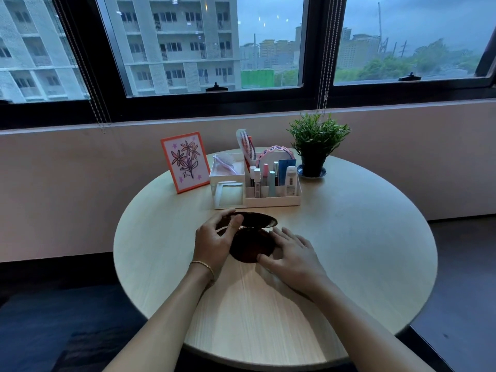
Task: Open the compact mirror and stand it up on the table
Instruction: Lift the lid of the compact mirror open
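- The compact mirror [252,244], dark and round, lies near the middle of the round pale wooden table [362,251], partly opened like a clam.
- Its lower half rests flat on the tabletop; its upper half is lifted at a shallow angle, hinged at the 3 o'clock side, and seen almost edge-on.
- The left hand [214,241] is at the mirror's 9 o'clock side, thumb and fingers pinching the rim of the raised half.
- A thin gold bracelet [202,265] circles the left wrist.
- The right hand [292,255] lies at the mirror's 4 o'clock side, fingers spread and flat, fingertips touching the edge of the lower half; it grips nothing.
- At 12 o'clock from the mirror, close behind it, stands a white organizer [271,200] holding 1 comb [247,146], a pink hairband [273,151], a small brush and several cosmetic tubes and bottles.
- At 11 o'clock a picture of flowers in an orange frame [185,161] leans upright, just beside the organizer.
- At 1 o'clock a green potted plant [316,138] sits on a blue saucer near the table's far edge.
- Behind the table, windows [214,44] show apartment blocks under a dusky sky.
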